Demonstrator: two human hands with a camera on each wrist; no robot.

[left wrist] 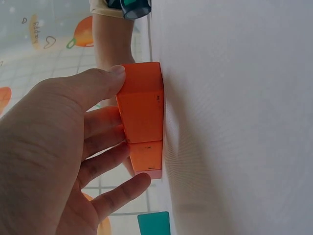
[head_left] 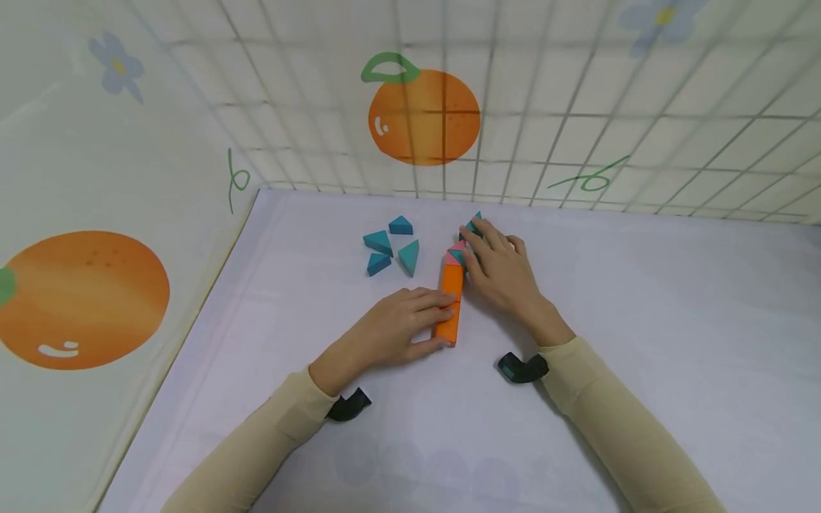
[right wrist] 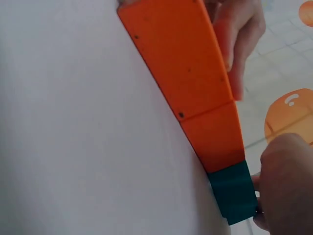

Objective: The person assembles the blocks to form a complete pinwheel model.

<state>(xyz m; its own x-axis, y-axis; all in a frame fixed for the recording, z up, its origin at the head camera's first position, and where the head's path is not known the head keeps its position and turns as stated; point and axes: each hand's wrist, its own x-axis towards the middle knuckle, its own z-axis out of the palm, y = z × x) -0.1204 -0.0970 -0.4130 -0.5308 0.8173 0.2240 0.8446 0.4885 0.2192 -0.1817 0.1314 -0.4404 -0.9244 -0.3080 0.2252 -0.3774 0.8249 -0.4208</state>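
Two orange rectangular blocks (head_left: 452, 283) stand end to end in a row. My left hand (head_left: 404, 324) rests on them, thumb at the near end and fingers spread along the top, as the left wrist view shows too. Beyond the far orange block sit pink triangular blocks (head_left: 452, 259) with a teal triangular block (right wrist: 232, 193) fitted against them. At that far end my right hand (head_left: 503, 271) holds another teal triangular block (head_left: 476, 219) with its fingertips; the hand covers part of this block.
Left of the row lie several loose teal triangular blocks (head_left: 378, 242) on the white table surface (head_left: 641, 320). A wall covering with a grid and an orange print (head_left: 423, 117) rises behind the table. Another printed sheet (head_left: 83, 299) borders the left side.
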